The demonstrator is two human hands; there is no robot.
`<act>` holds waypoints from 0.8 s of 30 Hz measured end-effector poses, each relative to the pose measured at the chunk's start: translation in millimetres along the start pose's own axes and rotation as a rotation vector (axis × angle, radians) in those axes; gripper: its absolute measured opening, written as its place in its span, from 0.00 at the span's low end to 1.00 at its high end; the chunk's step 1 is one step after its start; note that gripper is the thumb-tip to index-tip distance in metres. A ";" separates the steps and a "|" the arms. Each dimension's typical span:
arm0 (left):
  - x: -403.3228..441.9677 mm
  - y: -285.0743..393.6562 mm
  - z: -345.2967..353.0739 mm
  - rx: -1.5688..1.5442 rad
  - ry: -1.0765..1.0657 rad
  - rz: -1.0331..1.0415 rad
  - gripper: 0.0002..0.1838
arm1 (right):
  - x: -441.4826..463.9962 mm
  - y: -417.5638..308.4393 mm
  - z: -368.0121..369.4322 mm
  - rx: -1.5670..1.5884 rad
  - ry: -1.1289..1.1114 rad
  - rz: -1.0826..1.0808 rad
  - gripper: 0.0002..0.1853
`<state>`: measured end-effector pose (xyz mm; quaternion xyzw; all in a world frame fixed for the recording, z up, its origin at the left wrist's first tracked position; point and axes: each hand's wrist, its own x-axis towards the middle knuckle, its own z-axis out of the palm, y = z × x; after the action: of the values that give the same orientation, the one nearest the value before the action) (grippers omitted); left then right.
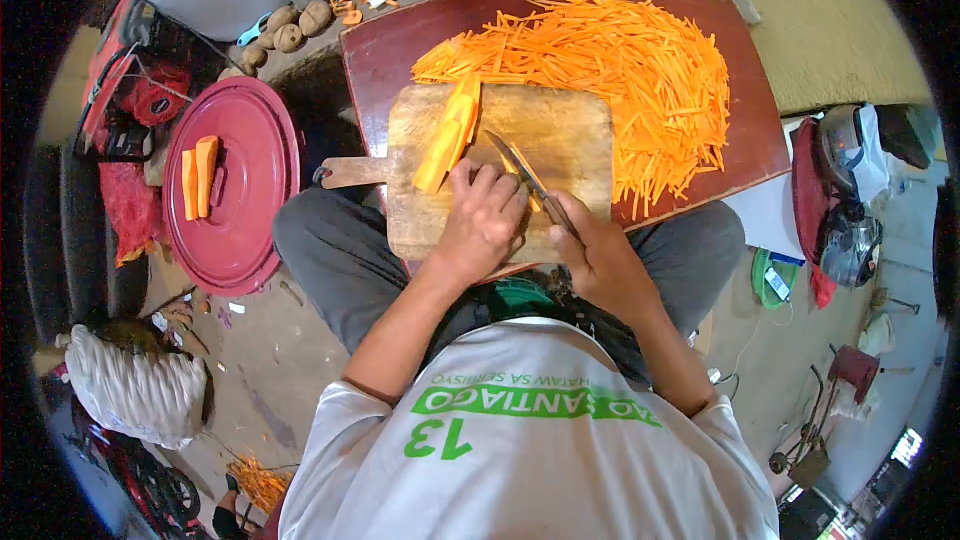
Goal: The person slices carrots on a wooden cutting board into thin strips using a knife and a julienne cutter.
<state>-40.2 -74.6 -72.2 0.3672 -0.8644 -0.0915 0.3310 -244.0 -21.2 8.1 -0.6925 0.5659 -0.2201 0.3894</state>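
A wooden cutting board (570, 130) with a handle on its left lies before me. My right hand (605, 255) grips a knife (522, 168), its blade pointing up and left over the board. Beside the blade a thin carrot slice (510, 162) lies on the wood. The curled fingers of my left hand (485, 215) press down on that slice close to the blade and partly hide it. Just above my left hand, several cut carrot slabs (447, 135) overlap on the board. Behind the board spreads a large heap of carrot strips (650, 70).
The board rests on a dark red tabletop (375, 50) across my lap. To the left, two carrot pieces (200, 178) lie on a red round lid (240, 240). A white sack (135, 385) sits lower left. At right is a green basket (765, 278) with a phone (777, 285).
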 end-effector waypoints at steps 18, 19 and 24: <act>-1.5 1.3 -5.8 -0.041 -0.044 -0.039 0.26 | -12.0 -12.3 -10.5 -0.027 -0.082 0.038 0.22; -1.0 1.3 -5.8 -0.050 -0.050 -0.047 0.27 | -21.5 -21.9 -17.9 -0.035 -0.123 0.132 0.22; 0.2 0.1 -4.9 -0.050 -0.050 -0.040 0.28 | -17.6 -7.2 -4.0 -0.034 -0.071 0.058 0.25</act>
<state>-37.2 -74.3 -68.3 0.3738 -0.8624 -0.1288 0.3163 -247.1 -5.1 18.6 -0.6898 0.5752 -0.1743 0.4036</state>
